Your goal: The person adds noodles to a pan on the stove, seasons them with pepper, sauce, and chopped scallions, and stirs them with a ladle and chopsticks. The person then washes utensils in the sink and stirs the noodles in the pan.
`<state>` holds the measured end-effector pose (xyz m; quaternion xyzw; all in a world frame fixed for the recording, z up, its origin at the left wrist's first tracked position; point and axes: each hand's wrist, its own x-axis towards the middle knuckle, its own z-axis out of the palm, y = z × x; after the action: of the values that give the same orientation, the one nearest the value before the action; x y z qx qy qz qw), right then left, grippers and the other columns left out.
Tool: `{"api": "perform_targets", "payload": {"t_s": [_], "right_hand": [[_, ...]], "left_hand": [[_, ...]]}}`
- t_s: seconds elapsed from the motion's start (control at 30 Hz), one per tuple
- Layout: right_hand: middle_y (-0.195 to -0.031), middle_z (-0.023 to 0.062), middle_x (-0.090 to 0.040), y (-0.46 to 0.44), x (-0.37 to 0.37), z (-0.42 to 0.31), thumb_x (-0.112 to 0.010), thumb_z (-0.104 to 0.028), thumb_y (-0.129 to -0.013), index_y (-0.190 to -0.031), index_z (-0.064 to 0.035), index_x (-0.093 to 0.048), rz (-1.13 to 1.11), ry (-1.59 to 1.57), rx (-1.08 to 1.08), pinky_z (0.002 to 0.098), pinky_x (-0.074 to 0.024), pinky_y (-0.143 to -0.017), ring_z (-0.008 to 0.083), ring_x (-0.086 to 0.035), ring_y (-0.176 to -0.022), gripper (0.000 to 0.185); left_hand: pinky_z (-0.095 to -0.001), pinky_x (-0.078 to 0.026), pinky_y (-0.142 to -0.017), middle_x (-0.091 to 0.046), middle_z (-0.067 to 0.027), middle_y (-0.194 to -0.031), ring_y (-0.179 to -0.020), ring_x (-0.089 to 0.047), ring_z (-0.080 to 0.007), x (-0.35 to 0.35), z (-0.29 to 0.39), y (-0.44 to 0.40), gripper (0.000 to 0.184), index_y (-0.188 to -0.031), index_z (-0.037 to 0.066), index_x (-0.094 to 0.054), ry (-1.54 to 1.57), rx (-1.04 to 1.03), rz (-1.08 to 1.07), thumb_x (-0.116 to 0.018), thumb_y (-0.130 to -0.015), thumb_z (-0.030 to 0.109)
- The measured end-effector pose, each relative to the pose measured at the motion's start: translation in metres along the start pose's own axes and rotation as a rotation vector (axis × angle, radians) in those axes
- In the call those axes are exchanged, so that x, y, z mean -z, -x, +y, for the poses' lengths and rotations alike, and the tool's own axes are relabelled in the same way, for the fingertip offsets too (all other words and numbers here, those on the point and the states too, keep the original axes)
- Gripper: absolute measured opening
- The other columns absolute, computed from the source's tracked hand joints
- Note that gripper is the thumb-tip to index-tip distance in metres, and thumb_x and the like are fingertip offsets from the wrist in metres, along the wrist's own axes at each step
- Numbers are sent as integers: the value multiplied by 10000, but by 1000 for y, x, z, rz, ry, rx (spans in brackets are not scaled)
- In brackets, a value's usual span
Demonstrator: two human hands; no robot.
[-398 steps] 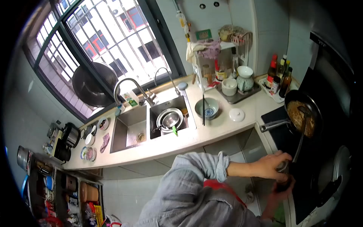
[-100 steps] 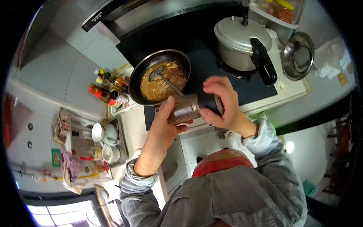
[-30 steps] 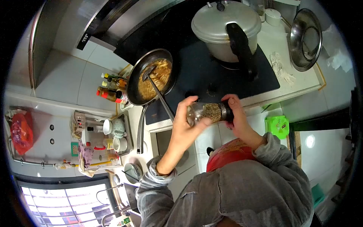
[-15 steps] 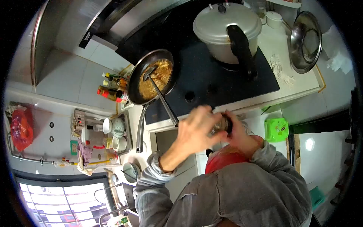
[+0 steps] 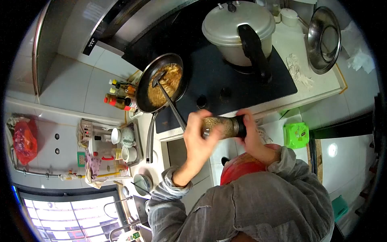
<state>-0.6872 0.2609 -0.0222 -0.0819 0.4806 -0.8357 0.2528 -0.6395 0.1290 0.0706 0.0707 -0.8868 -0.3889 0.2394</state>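
A glass spice grinder [image 5: 223, 126] with pale grains inside and a black end lies sideways between my hands, in front of the hob. My left hand [image 5: 197, 139] is wrapped round its clear end, the fingers slightly blurred. My right hand [image 5: 254, 139] is closed on the black end. Left of and beyond them, a frying pan [image 5: 140, 96] rests on the hob with brown sauce and pale pieces of food [image 5: 171, 82] in it. A dark spatula [image 5: 171, 103] leans in the pan, its handle reaching close to my left hand.
A pressure cooker [image 5: 227, 26] stands on the black hob [image 5: 201, 68]. Sauce bottles [image 5: 117, 101] crowd beside the pan. At the right are a metal basin [image 5: 316, 40], a cloth [image 5: 298, 70] and a green container [image 5: 296, 135]. Dishes fill a rack [image 5: 139, 151] at the left.
The grinder has turned and now shows its length sideways between both hands. My left hand has moved down from over it to grip its clear end. The pan and spatula stay put.
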Motion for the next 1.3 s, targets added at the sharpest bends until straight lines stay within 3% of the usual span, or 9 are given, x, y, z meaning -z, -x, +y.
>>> {"api": "perform_targets", "payload": {"t_s": [0.07,0.17,0.47,0.7,0.9,1.0,1.1,1.23,1.3], "right_hand": [[-578,-16,-467,-2,-5,22,-335,-465,-902,-984,-150,-464,-138,-499,-412,208,-242,-302,80,-362,-352,350],[-589,-17,-460,-3,0,11,-323,-468,-901,-944,-154,-486,-130,-342,-450,210,-215,-309,67,-337,-360,356],[-895,108,-517,-33,19,-28,-451,-218,-862,-1037,-14,-476,-134,609,876,319,-421,-661,169,-497,-775,270],[-1070,98,-529,-10,26,53,-496,-201,-880,-1209,-73,-400,-335,-34,32,348,-429,-850,200,-521,-980,366],[-907,60,-529,-31,31,-19,-503,-289,-848,-1022,-77,-501,-85,-36,35,249,-398,-577,89,-498,-720,274],[-911,78,-536,-42,34,-24,-494,-212,-823,-1043,-53,-489,-104,611,856,287,-425,-637,130,-517,-772,271],[-936,93,-536,-33,31,-26,-534,-202,-798,-1074,-28,-474,-157,629,965,329,-441,-708,197,-526,-808,331],[-1005,97,-559,-14,30,40,-475,-281,-860,-1096,-38,-486,-222,49,158,324,-470,-753,198,-556,-886,339],[-968,77,-580,-5,18,35,-398,-345,-903,-1092,-64,-499,-210,-73,24,293,-488,-708,173,-575,-849,353]], "left_hand": [[-291,-472,-490,-539,-75,-879,-699,-586,-194,9,10,-4,407,-907,125,-608,-339,-592,-245,-735,-598,358],[-327,-493,-654,-531,-133,-978,-806,-585,-275,15,7,-5,472,-982,51,-606,-258,-475,-330,-759,-569,223],[-264,-452,-576,-509,-22,-974,-734,-544,-137,12,-16,-2,384,-1126,55,-449,882,1026,-236,-586,-846,279],[-328,-487,-567,-546,-76,-906,-804,-557,-223,-3,45,-3,323,-895,71,-600,-428,-571,-425,-727,-624,190],[-231,-441,-516,-460,-74,-1102,-722,-538,-150,-4,-9,1,522,-1185,79,-428,474,284,-170,-628,-786,350],[-218,-412,-539,-511,-34,-1018,-667,-542,-137,-4,-15,1,424,-1132,95,-441,853,972,-249,-539,-845,391],[-189,-388,-520,-540,-15,-944,-682,-545,-135,-5,-13,0,420,-1097,105,-452,657,897,-238,-540,-842,427],[-313,-486,-643,-567,-99,-947,-755,-565,-232,-10,19,5,452,-982,72,-568,-438,-530,-264,-720,-641,327],[-304,-486,-585,-537,-110,-970,-799,-553,-235,-5,17,-6,435,-993,73,-572,-403,-554,-270,-710,-662,319]]}}
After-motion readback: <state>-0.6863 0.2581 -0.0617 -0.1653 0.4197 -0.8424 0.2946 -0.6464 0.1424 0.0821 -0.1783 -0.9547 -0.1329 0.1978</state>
